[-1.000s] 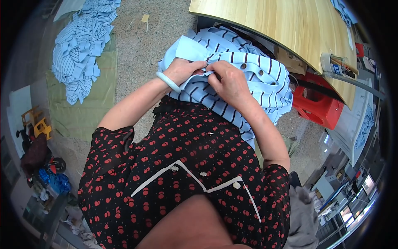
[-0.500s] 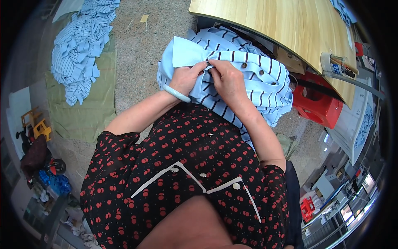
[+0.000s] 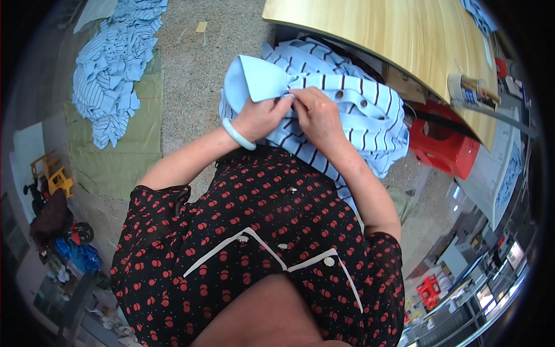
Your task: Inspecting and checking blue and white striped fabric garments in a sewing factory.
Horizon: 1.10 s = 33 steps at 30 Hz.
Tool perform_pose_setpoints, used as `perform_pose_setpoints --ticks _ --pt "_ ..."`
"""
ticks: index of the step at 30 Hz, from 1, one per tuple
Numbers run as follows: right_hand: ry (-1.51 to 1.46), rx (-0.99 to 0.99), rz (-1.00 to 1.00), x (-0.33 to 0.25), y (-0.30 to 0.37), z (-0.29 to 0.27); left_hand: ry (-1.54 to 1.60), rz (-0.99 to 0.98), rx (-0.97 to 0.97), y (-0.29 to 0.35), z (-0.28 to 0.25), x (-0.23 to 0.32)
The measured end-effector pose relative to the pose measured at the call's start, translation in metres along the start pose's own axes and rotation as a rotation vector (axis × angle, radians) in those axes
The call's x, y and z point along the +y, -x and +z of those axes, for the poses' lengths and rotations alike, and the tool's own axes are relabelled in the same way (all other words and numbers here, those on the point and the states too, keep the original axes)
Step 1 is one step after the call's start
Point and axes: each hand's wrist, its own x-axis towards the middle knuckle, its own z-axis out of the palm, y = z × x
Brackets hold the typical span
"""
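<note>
Centre-top of frame: L hand & R hand both pinch shut on the striped light-blue shirt near its plain blue collar, fingertips touching each other. Vs 0.5 s ago, hands sit about the same, collar spread a bit wider to the left; pale bangle on L wrist. Wooden tabletop upper right, red stool right, pile of same shirts upper left on green mat.
</note>
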Motion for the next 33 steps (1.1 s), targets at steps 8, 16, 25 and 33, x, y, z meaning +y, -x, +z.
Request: perform_pose_setpoints --ticks 8,16,25,33 --pt "0.062 -0.014 0.073 -0.001 0.012 0.014 -0.053 0.058 -0.024 0.011 0.005 -0.021" --pt "0.043 -0.03 0.121 -0.004 0.015 0.007 -0.148 0.109 0.044 0.013 0.018 -0.015" --pt "-0.033 0.014 0.181 0.01 0.017 0.012 -0.265 0.179 0.027 0.006 0.017 -0.018" --pt "-0.181 -0.021 0.391 0.013 0.02 0.007 -0.185 0.134 0.069 0.004 0.022 -0.019"
